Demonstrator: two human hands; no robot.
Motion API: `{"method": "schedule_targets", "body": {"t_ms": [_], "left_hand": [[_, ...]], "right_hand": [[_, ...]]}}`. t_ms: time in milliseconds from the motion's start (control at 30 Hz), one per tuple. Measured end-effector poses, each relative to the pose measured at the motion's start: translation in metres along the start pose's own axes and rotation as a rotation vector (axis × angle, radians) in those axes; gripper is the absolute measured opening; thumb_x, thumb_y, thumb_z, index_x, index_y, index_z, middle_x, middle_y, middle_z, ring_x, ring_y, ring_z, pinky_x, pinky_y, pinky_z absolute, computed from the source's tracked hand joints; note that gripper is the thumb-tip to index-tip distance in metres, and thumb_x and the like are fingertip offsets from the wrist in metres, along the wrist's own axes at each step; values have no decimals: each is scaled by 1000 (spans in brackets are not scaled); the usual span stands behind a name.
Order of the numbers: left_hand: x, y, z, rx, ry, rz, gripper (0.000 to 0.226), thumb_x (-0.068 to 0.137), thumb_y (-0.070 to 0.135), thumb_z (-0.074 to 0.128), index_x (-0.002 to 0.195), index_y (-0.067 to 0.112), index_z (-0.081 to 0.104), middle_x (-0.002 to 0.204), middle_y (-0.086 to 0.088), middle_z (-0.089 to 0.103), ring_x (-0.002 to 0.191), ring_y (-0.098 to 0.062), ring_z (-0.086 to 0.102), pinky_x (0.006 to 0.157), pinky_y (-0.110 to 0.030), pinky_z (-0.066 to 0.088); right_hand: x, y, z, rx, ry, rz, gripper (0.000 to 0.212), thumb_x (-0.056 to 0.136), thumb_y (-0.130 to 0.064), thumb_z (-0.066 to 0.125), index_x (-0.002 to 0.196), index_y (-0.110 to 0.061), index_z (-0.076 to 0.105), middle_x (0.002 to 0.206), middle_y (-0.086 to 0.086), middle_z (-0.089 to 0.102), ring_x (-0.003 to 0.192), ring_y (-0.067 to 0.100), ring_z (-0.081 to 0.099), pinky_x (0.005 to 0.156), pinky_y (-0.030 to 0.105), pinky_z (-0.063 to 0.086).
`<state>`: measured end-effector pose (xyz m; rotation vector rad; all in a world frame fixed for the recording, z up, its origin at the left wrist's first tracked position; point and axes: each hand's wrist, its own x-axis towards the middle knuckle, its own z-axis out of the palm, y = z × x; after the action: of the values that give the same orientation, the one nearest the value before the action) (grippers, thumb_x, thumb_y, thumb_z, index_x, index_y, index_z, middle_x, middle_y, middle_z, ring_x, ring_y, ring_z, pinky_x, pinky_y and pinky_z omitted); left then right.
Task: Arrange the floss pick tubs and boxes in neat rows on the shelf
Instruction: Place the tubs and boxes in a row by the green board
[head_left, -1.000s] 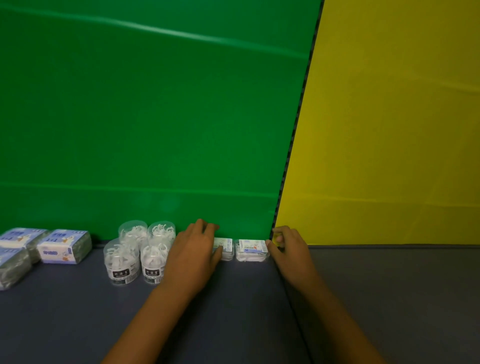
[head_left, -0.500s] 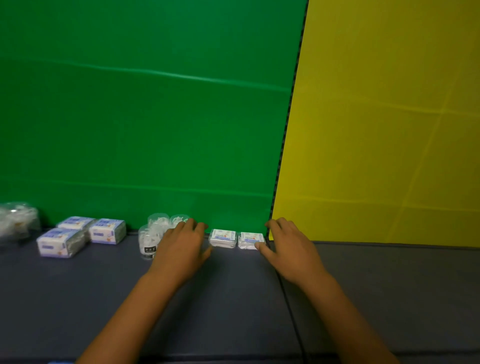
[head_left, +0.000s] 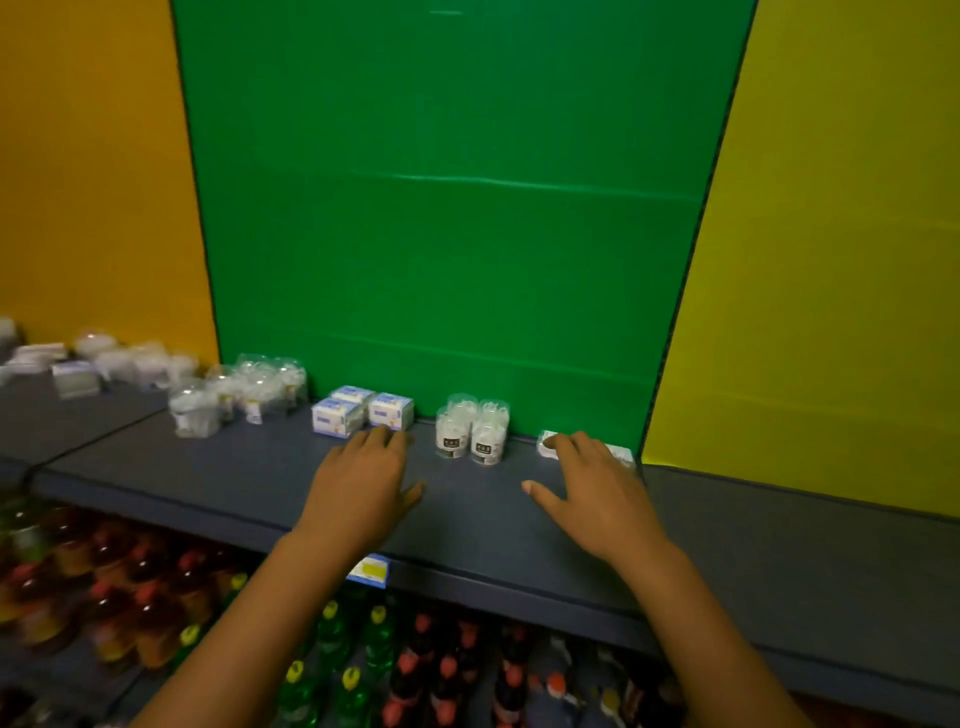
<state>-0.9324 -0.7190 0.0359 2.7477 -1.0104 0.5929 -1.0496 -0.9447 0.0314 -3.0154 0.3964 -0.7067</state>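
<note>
Four clear floss pick tubs (head_left: 471, 434) stand upright in a tight two-by-two cluster on the dark grey shelf (head_left: 249, 483), against the foot of the green back panel (head_left: 452, 218). Each tub is a transparent cylinder packed with white picks; the two front tubs carry a dark label low on the wall.

To the left of the tubs, apart from them, sit the white-and-blue floss pick boxes (head_left: 363, 413), rectangular cartons set touching each other at the panel's foot. To the right of the tubs lie the flat white packs (head_left: 546, 441), partly hidden by the right hand (head_left: 592, 488); their print cannot be read. Farther left than the boxes, a blurred group of clear packs (head_left: 244, 392) sits at the left edge of the green panel.

The left hand (head_left: 363, 483) is over the shelf in front of the boxes, fingers extended and relaxed, gripping nothing; its fingertips (head_left: 384, 431) reach the lower front edge of the nearest box, and contact cannot be confirmed. The right hand is spread flat with the thumb out to the side, holding nothing, its fingers over the flat white packs.

Below the shelf's front edge, under the tubs, a shelf tag (head_left: 370, 569) hangs, and rows of bottles (head_left: 363, 670) with coloured caps stand underneath.
</note>
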Motion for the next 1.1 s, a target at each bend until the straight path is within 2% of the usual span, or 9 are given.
{"method": "schedule_targets", "body": {"t_ms": [167, 400, 800, 1100], "left_hand": [[-33, -52, -31, 45, 17, -99, 57, 94, 50, 46, 140, 18, 35, 134, -7, 45, 120, -28, 45, 93, -39, 44], [-81, -144, -57, 93, 47, -208, 57, 93, 53, 45, 138, 20, 37, 131, -5, 47, 118, -26, 47, 91, -38, 45], [-136, -327, -89, 110, 80, -289, 55, 94, 52, 44, 139, 21, 37, 130, -2, 48, 118, -24, 47, 92, -37, 46], [-159, -444, -94, 138, 70, -361, 54, 93, 54, 42, 137, 23, 37, 129, -1, 48, 115, -23, 49, 89, -36, 48]], "right_hand": [[13, -64, -8, 50, 13, -125, 57, 93, -58, 47, 138, -22, 39, 130, 1, 47, 120, 21, 45, 92, 35, 44], [38, -164, 0, 77, 19, -231, 57, 94, -60, 44, 136, -22, 40, 130, 2, 47, 121, 22, 45, 94, 36, 44], [76, -357, 40, 135, -18, -311, 60, 96, -60, 42, 142, -22, 34, 138, 2, 42, 127, 22, 41, 96, 36, 44], [120, -472, 77, 192, -12, -382, 55, 96, -59, 41, 136, -22, 38, 131, 2, 44, 122, 23, 44, 93, 37, 46]]}}
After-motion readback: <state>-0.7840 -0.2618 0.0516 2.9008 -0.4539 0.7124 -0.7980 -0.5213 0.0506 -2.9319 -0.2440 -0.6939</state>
